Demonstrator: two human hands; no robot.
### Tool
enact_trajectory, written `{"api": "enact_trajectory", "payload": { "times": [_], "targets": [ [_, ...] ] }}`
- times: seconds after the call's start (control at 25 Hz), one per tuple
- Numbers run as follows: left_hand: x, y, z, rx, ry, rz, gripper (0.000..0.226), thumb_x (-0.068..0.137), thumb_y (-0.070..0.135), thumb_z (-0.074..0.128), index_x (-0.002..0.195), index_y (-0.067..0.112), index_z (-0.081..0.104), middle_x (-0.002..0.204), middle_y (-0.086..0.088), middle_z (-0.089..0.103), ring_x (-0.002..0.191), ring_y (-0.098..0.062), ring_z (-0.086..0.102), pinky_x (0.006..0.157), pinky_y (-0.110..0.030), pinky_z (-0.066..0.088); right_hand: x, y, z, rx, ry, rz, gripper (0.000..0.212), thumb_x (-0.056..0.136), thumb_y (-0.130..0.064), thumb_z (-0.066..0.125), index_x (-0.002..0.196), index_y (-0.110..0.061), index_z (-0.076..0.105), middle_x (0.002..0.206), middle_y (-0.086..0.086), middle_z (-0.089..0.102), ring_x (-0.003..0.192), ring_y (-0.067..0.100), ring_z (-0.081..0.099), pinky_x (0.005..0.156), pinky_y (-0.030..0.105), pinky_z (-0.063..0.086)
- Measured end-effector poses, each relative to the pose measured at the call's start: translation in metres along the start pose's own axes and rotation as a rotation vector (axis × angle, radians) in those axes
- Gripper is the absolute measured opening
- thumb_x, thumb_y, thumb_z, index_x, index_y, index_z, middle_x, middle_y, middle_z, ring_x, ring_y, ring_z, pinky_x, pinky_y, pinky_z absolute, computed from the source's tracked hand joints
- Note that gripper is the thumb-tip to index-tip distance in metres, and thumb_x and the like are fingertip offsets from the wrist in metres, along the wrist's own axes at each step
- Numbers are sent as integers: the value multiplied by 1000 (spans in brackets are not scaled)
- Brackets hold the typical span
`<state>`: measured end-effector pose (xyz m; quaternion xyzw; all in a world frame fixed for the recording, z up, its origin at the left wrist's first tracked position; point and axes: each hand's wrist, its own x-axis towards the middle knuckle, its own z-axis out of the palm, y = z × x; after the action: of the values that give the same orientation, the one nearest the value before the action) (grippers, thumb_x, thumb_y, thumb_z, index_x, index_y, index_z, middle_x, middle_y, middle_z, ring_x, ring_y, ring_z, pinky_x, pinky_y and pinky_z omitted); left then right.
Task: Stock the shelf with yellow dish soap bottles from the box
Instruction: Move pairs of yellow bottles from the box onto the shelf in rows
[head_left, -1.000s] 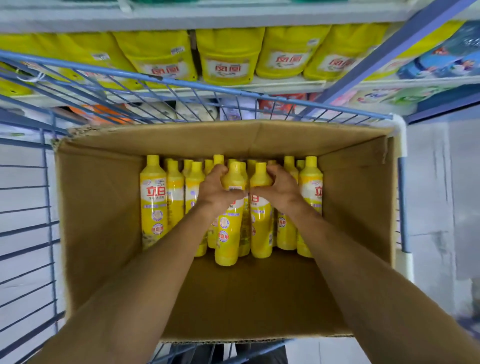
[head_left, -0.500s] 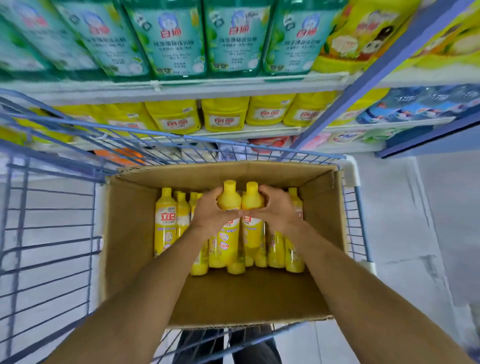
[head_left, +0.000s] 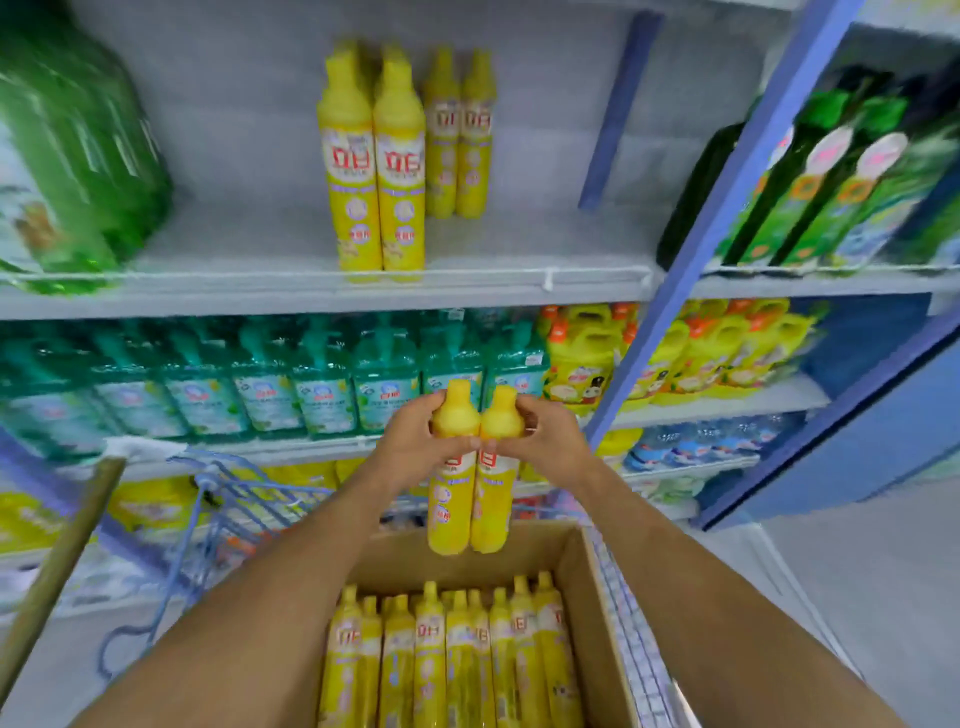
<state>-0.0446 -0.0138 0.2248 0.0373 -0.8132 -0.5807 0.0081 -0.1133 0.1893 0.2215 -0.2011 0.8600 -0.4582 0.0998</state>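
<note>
White shelf (head_left: 249, 234) carries upright yellow bottles (head_left: 353, 171), green jugs (head_left: 78, 156) at left

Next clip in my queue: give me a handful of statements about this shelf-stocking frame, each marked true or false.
1. The left hand and right hand each grip one of the two held bottles near its neck. True.
2. The held bottles stand inside the box. False: they hang above it, clear of the packed bottles in it.
3. Some yellow bottles stand on the top shelf. True.
4. The box is empty. False: it holds rows of packed bottles.
5. The shelf under the top one holds only red bottles. False: teal bottles line most of it.
</note>
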Motion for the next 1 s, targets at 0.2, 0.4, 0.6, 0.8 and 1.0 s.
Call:
{"api": "enact_trajectory", "payload": {
  "times": [0.2,0.4,0.6,0.8,1.0],
  "targets": [
    [29,109,-49,93,146,219,46,68,26,93,103,15,66,95,-6,72,77,-9,62,70,-26,55,34,-100,-67,-2,137,-205,35,65,-21,95,83,-24,64,69,-13,62,63,-4,50,60,23,49],
    [66,173,-77,150,262,344,57,64,45,90,110,20,67,101,1,74,95,-19,72,84,-49,59,80,-155,-116,12,157,-307,39,68,-20,93,101,-17,72,94,3,77,79,7,64,79,41,59],
    [114,228,-89,223,369,389,50,68,43,88,108,20,68,98,5,74,90,-11,70,82,-43,58,141,-187,-161,27,152,-422,43,70,-18,92,108,-12,72,98,3,77,88,19,73,83,41,61],
    [180,263,-94,260,562,367,57,65,53,84,109,21,67,100,13,70,91,-13,67,84,-42,58,218,-194,-197,118,112,-495,41,73,-14,90,109,-14,69,97,-3,75,83,2,72,76,22,58],
    [229,231,-76,257,589,289,50,72,39,86,115,22,65,102,6,74,95,-15,70,86,-35,57,273,-157,-189,154,74,-484,51,65,-26,92,111,-25,69,105,0,77,93,13,73,86,35,60]
  ]
}}
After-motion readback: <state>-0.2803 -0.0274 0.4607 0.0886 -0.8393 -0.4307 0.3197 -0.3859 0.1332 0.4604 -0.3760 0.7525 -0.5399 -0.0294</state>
